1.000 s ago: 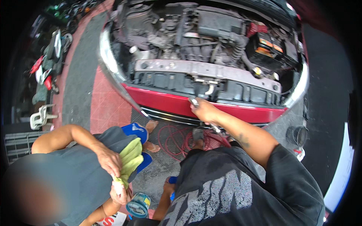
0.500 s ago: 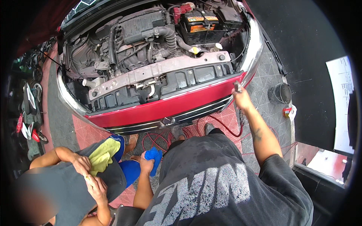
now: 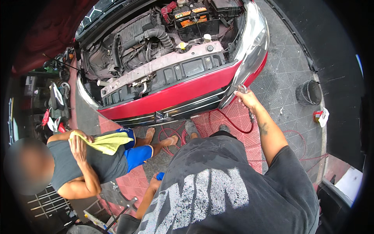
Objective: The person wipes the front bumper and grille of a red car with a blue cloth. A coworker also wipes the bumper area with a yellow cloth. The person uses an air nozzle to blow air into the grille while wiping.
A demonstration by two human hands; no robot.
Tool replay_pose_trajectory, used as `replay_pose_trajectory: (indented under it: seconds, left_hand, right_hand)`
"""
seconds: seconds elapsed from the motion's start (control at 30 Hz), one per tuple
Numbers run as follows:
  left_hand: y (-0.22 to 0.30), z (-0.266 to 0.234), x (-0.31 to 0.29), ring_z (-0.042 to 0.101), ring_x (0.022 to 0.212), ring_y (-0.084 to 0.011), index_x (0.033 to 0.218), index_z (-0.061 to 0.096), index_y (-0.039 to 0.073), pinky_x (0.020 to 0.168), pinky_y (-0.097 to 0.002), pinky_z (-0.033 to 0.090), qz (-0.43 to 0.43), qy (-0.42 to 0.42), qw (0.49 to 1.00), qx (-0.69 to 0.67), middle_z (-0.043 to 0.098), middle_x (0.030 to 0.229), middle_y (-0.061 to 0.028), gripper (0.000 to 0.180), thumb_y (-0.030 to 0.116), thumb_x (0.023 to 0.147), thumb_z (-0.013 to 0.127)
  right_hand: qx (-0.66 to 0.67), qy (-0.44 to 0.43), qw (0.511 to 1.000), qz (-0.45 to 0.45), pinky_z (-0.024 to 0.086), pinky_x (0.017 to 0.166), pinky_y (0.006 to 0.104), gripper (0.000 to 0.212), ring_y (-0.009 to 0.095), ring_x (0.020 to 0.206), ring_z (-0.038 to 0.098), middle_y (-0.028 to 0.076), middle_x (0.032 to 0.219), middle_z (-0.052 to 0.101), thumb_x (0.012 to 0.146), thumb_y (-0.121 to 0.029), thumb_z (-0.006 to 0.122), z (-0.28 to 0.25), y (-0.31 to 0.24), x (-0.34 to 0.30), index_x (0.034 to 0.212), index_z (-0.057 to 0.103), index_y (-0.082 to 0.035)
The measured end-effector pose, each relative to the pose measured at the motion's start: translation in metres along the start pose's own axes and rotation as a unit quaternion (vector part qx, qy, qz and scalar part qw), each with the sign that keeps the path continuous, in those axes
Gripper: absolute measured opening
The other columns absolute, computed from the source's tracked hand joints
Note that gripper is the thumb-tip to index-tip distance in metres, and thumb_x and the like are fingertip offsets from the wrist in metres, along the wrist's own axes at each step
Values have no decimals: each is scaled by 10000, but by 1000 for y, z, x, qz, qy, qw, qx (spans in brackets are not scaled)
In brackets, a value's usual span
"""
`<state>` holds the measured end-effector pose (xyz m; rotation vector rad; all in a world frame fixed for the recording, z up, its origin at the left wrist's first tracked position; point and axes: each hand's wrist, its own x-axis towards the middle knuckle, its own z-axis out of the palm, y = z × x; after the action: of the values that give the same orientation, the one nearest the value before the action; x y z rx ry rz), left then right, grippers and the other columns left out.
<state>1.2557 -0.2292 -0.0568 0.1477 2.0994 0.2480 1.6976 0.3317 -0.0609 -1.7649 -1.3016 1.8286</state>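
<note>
My right hand (image 3: 247, 100) is closed round a metal air gun (image 3: 242, 89), held at the lower corner of the car's clear headlight (image 3: 253, 43). From below the hand a red hose (image 3: 238, 128) curves down to the floor. The red front panel (image 3: 175, 93) and black grille (image 3: 194, 109) lie just left of the gun. Low beside my body, my left hand (image 3: 155, 183) grips a blue cloth (image 3: 160, 176); my shirt hides most of both.
The engine bay (image 3: 144, 50) stands uncovered. At my left, a co-worker (image 3: 82, 167) holds a yellow-green cloth (image 3: 107, 143). To the right are a black bucket (image 3: 308, 93) and a red-yellow container (image 3: 318, 116). Hose loops lie on the tiled floor (image 3: 278, 93).
My view has shifted right. The air gun has moved from the front panel's edge to below the headlight. My left hand has drawn back beside my body. The co-worker has straightened and lifted the yellow-green cloth.
</note>
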Motion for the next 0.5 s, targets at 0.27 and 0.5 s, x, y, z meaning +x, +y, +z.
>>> replay_pose_trajectory:
  seconds: [0.27, 0.5]
  left_hand:
    - [64, -4, -88, 706, 1121, -223, 1499, 487, -13, 980, -361, 558, 48, 63, 994, 82, 719, 1271, -166, 897, 207, 737, 908]
    - [68, 31, -109, 701, 1154, -240, 1536, 444, -1, 997, -365, 553, 67, 60, 993, 70, 701, 1313, -186, 928, 186, 744, 891]
  right_hand:
    - [-94, 3, 989, -116, 493, 593, 355, 328, 165, 582, 621, 40, 641, 652, 864, -335, 760, -15, 34, 33, 760, 701, -30]
    - [-92, -3, 986, -140, 552, 686, 387, 349, 197, 675, 710, 101, 696, 706, 863, -347, 729, -8, 31, 29, 854, 747, 2]
